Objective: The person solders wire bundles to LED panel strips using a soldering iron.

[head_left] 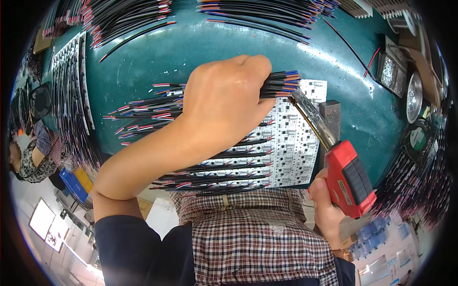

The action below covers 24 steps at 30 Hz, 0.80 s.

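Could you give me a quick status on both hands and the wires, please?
Left hand fisted on wire bundle. Right hand holds red soldering iron, tip at bundle's ends. Circuit panel beneath; nothing blocking.

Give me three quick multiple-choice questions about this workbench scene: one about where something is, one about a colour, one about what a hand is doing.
1. Where does the white circuit panel lie?
A. on the teal table
B. on the floor
C. on a shelf

2. What colour is the soldering tool's body?
A. blue
B. red
C. yellow

3. What is the left hand doing?
A. resting open
B. pointing
C. gripping a bundle of wires

Answers: 1 A, the panel sits flat on the teal top. 2 B, the casing in the right hand is red. 3 C, its fingers close around the wires.
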Tool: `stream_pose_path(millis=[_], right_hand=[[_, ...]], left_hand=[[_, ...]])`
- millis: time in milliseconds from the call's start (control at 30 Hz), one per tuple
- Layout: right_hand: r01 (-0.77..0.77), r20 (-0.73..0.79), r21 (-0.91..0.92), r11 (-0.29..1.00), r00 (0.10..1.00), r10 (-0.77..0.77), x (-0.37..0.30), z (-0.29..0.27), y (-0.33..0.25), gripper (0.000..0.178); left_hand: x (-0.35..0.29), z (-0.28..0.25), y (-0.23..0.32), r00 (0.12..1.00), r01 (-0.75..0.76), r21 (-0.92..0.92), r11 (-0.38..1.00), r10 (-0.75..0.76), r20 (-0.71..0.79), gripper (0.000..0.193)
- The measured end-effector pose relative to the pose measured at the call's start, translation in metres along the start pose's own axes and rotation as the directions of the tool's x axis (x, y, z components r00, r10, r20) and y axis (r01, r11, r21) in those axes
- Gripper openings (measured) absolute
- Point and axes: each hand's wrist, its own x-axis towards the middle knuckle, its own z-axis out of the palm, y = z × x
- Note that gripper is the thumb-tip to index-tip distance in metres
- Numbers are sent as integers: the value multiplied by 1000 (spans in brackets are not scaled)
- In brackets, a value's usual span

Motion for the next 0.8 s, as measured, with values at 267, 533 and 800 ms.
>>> stream_pose_path(millis=[267,533,800], right_hand=[[160,-4,-42,986,987,-161,0,-6,8,14],[-43,-16,-20,999,999,42,-7,-3,-3,21],[39,12,-41,998,999,-39,-6,-5,5,16]], left_hand=[[-1,1,-1,1000,4,8,1000,-4,-8,23],[0,2,-1,1000,-10,38,999,10,-20,21],[6,-2,-1,998,53,-23,998,-53,23,17]])
